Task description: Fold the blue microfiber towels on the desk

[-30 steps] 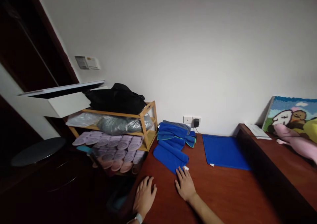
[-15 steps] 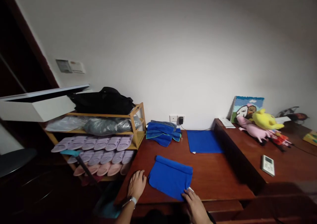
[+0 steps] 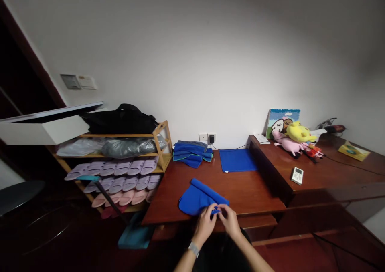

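Observation:
A blue towel point(image 3: 195, 200) lies on the brown table point(image 3: 168, 196), its far edge rolled into a thick band. At its near right corner my left hand point(image 3: 206, 220) and my right hand point(image 3: 229, 220) meet, fingertips pinching the cloth between them. A watch with a pale band circles my left wrist. Farther back, a second blue towel point(image 3: 239, 160) is spread flat near the wall. To its left sits a heap of folded blue cloths point(image 3: 191, 154), with some grey cloth on top.
A wooden rack point(image 3: 164, 144) on the left holds several slippers point(image 3: 130, 167), plastic-wrapped items and a black bag point(image 3: 123, 119). On the higher right-hand desk point(image 3: 327, 172) lie a remote control point(image 3: 297, 176), plush toys point(image 3: 288, 144) and a picture point(image 3: 282, 119). A charger point(image 3: 211, 138) is plugged into the wall.
My left hand has moved right from the bare table to the towel's near right corner, beside my right hand. That corner is now lifted and bunched. The view has shifted slightly.

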`<action>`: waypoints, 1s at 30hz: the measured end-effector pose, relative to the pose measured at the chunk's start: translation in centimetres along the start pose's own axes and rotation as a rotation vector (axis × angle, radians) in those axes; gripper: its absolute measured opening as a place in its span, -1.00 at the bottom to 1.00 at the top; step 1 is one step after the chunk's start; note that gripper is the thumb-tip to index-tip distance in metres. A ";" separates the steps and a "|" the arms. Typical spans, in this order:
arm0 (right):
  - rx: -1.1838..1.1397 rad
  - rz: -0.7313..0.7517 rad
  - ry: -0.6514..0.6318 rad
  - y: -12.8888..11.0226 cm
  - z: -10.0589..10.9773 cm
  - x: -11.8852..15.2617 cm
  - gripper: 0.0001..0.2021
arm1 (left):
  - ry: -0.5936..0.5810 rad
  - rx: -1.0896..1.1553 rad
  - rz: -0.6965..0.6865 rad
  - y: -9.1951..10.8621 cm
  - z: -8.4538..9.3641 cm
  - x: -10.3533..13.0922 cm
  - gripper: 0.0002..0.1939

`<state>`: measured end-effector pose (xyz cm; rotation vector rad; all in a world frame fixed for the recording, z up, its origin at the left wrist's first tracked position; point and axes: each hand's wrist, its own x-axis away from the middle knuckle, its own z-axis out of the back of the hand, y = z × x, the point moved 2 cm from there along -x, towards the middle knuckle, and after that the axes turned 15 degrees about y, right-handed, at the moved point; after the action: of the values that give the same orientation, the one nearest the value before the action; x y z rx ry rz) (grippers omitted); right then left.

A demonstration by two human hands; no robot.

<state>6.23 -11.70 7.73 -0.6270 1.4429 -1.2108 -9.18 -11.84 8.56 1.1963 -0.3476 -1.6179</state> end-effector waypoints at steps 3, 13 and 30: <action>-0.051 -0.046 0.113 -0.4 1.0 -0.1 -0.68 | -0.020 0.122 0.048 2.0 1.2 -2.2 -0.75; -0.147 -0.171 0.214 -3.7 3.5 0.0 -0.52 | -0.005 0.415 0.305 6.1 3.0 -2.7 -0.69; -0.290 -0.171 0.299 -7.5 3.7 0.7 -0.58 | -0.057 0.306 0.162 9.9 3.0 -2.3 -0.68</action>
<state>7.71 -16.07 14.75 -0.8041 1.8686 -1.2775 -6.23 -14.98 18.25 1.3137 -0.7313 -1.4956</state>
